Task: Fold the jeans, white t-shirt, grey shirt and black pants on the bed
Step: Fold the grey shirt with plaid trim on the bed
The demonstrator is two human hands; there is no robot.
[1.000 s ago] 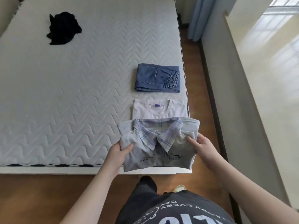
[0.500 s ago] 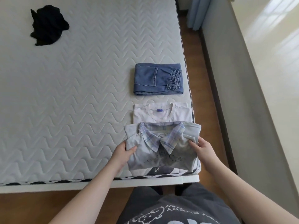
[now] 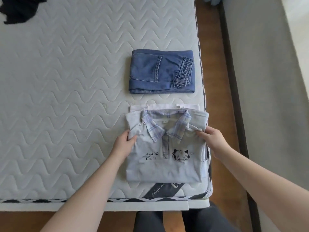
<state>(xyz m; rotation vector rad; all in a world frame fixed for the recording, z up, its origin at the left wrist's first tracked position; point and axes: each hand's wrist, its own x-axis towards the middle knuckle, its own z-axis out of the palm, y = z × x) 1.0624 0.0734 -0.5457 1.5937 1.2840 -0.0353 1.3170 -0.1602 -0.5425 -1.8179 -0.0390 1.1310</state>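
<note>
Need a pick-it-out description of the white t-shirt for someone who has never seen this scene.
Start at the bed's near right corner, where both hands grip the folded grey shirt. The white t-shirt lies beneath it, only a thin strip showing past the plaid collar. It is plain white, unlike the blue jeans lying apart, farther up.

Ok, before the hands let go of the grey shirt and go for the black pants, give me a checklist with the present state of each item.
1. Grey shirt folded into a rectangle, collar up: ok.
2. Grey shirt lies over the white t-shirt, only its far edge showing: ok.
3. Left hand and right hand off the shirt: not ok, both grip its sides.
4. Jeans folded, lying apart: ok.
5. Black pants folded: not ok, bunched at the far corner.
6. T-shirt's fold under the shirt: cannot tell.
</note>
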